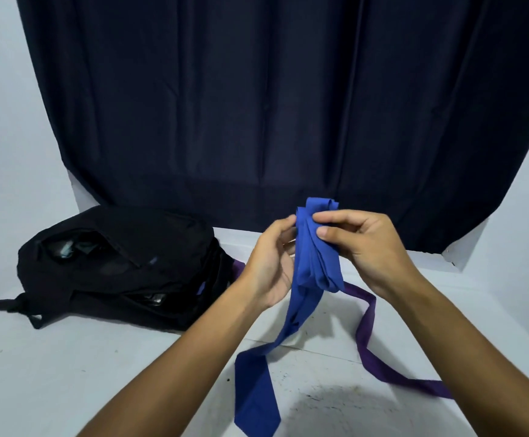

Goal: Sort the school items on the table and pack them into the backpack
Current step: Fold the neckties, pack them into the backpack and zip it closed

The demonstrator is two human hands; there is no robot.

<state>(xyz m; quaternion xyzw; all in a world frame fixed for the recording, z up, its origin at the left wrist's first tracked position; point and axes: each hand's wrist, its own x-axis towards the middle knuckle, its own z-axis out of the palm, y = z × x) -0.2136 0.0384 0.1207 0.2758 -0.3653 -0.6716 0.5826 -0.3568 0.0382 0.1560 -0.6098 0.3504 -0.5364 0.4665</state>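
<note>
A: Scanning from the left: black backpack (121, 266) lies on its side on the white bench (67, 373), top flap loose, dark contents showing in the opening. What they are, cannot tell.

B: And the hands?

A: Left hand (268, 266) raised above the bench, fingers curled around the folded upper part of a blue tie (315, 257). Right hand (364, 247) just beside it, thumb and fingers pinching the same bundle from the other side. Both grip the tie; neither is free.

B: Where does the tie run?

A: Several folds are stacked between the two hands, the top loops poking up above the fingers. The loose tail hangs down, meets the bench and trails toward the near edge, wide end flat.

B: Anything further right?

A: A purple tie (367, 323) lies on the bench, one end running behind the hands toward the backpack, the other curving off to the near right. Untouched. A dark curtain (272, 105) hangs behind everything.

B: Step in hand?

A: My read: folding the blue tie into a compact bundle before packing. The tail is not yet gathered.

B: Next move?

A: Probably one hand holds the folds firm while the other draws up the tail. Then the bundle goes left into the backpack's opening, which looks slack and may need lifting. The purple tie remains to do.
</note>
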